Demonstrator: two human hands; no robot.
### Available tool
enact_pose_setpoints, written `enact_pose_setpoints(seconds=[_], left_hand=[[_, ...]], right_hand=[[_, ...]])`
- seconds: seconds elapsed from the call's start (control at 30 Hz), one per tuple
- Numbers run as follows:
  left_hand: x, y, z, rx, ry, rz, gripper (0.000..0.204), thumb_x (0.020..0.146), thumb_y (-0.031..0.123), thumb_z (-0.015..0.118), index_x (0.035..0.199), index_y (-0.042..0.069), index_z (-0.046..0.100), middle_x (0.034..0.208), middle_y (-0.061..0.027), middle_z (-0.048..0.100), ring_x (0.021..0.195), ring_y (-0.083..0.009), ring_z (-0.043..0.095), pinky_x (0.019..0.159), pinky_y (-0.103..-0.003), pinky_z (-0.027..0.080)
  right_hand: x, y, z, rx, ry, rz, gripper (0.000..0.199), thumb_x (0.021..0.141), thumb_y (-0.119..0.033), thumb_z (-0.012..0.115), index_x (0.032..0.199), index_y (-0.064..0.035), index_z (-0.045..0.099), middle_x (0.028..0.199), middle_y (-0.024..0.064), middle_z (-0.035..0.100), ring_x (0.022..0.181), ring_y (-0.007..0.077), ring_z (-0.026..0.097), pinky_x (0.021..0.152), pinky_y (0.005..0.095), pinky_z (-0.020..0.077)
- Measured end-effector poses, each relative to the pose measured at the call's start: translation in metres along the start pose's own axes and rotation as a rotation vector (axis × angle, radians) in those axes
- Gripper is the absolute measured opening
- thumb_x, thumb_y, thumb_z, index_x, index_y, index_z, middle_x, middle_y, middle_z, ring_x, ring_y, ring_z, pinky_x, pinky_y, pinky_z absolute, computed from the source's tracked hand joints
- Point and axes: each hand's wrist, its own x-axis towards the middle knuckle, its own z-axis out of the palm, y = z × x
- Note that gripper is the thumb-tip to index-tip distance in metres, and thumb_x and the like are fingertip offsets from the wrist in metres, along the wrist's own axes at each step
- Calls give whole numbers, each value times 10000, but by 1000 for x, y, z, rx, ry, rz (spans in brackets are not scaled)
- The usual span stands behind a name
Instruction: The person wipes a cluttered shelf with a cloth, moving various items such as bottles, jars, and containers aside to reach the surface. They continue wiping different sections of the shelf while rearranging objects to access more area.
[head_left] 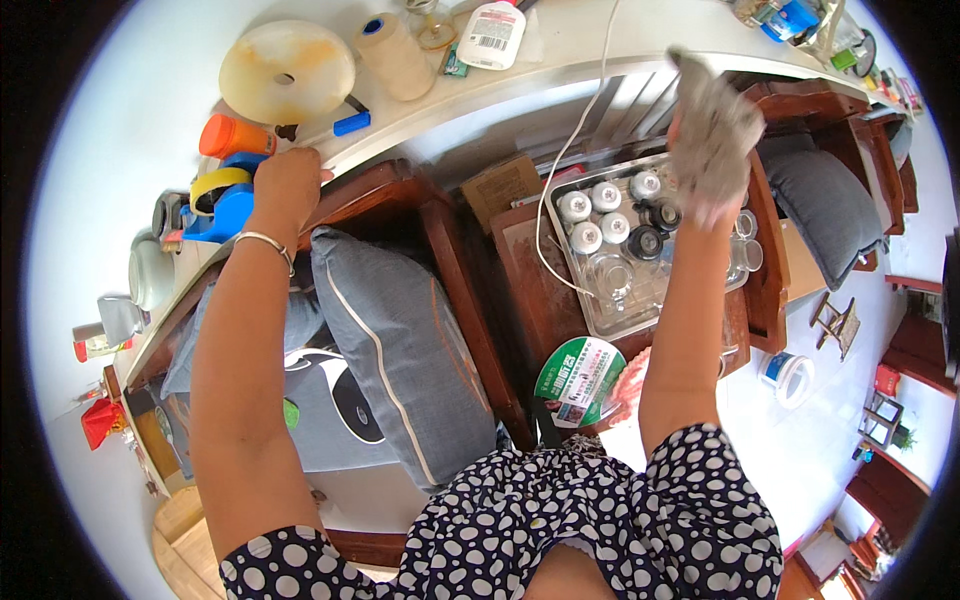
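Observation:
My left hand (290,185) is closed at the front edge of a long white shelf (440,105), with its fingers curled and partly hidden. Right beside it stand a blue tape dispenser (233,213) with a yellow roll and an orange bottle (236,136). My right hand (716,208) is stretched forward and grips a grey rag (712,125), blurred by motion, near the shelf's front. Below that arm lies a metal tray (600,318) with several white-lidded jars (587,237), dark-lidded jars (645,242) and clear glasses (745,254).
A round stone-like disc (287,75), a thread cone (395,57) and a white bottle (492,35) stand on the shelf. A white cable (548,200) hangs down across the tray. Grey cushions (400,350) rest on wooden chairs. A green hand fan (578,380) lies near my body.

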Motion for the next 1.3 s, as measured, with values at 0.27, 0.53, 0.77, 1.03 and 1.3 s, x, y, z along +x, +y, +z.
enact_pose_setpoints(seconds=[0.27, 0.53, 0.77, 1.03, 1.3], left_hand=[[2, -2, -2, -40, 10, -3, 309, 790, 362, 637, 809, 54, 630, 802, -145, 647, 782, -325, 639, 661, -425, 497], [-3, -2, 0, -50, 4, -38, 295, 789, 352, 640, 802, 57, 627, 798, -147, 645, 787, -325, 637, 670, -422, 496], [-3, -1, 0, -61, 8, -44, 287, 788, 338, 640, 788, 51, 634, 796, -149, 646, 782, -315, 643, 667, -412, 502], [-6, -1, -4, -41, -18, -84, 204, 786, 263, 658, 780, 61, 680, 794, -127, 664, 796, -278, 658, 680, -382, 511], [-3, 2, -7, -48, 4, -68, 231, 783, 283, 654, 787, 52, 671, 806, -136, 656, 792, -290, 652, 681, -388, 506]], right_hand=[[-155, 167, -50, -393, -29, 759, 305, 845, -221, 628, 1054, 0, 608, 944, 60, 641, 802, 169, 617, 712, 295, 503], [-120, 256, -28, -767, 35, 465, 342, 809, -168, 673, 1088, -6, 559, 1025, 108, 619, 912, 230, 600, 785, 336, 485], [-125, 276, -79, -1538, -6, 113, 552, 709, -177, 726, 1175, 8, 495, 1114, 223, 564, 1066, 384, 524, 917, 405, 416], [-156, 239, -48, -1665, -289, -113, 780, 649, -46, 746, 1334, -70, 374, 1377, 209, 321, 1226, 392, 365, 1021, 440, 327], [-147, 228, -60, -2157, -697, 7, 308, 823, -132, 511, 1113, -191, 594, 1474, 136, 220, 1236, 355, 388, 1001, 425, 354]])
